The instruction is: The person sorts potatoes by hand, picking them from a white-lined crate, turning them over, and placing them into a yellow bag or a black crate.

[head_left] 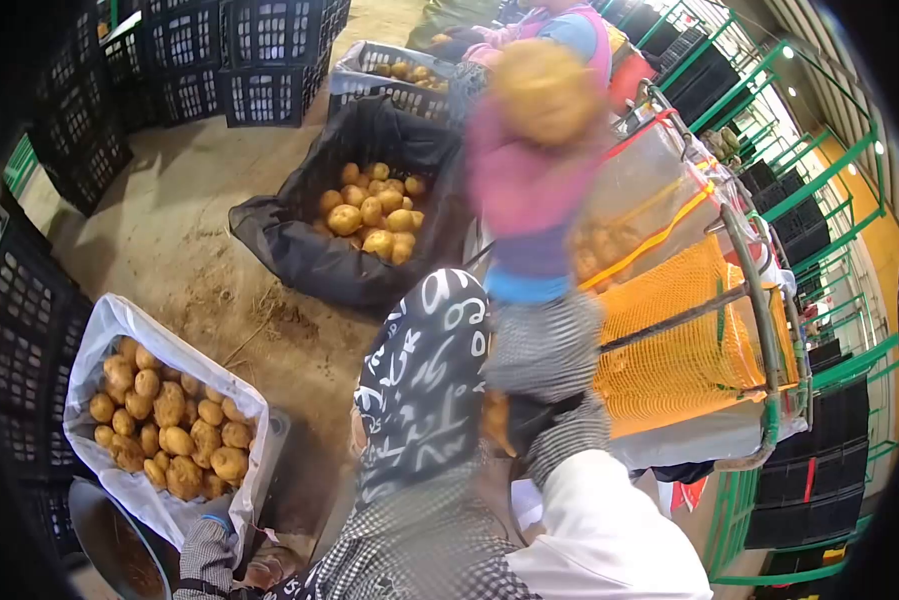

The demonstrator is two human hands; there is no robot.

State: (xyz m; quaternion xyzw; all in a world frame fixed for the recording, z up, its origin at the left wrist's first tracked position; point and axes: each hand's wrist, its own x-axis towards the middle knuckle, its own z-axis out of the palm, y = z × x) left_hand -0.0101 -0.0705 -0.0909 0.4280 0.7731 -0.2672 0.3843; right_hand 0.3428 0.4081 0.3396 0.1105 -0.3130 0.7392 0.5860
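Note:
A large, round, yellow-brown potato [547, 92], smeared by motion, is held up close to the camera in my right hand [531, 185]. That hand wears a pink and purple glove, and a checked sleeve covers the arm behind it. Low on the left, my left hand [216, 512] in a blue-grey glove touches the near corner of a white-lined crate [254, 400]. Its fingers are mostly hidden by the liner. Many brown potatoes [174, 420] fill this crate. Ahead, a black-lined crate [269, 225] contains yellower potatoes [374, 210].
An orange mesh sack [659, 340] lies against a metal-framed stand [759, 290] on my right. Black crates [269, 60] are stacked at the back left. A dark bucket [94, 520] stands beside the white-lined crate. Another person [569, 30] works ahead, near a crate of potatoes [389, 90].

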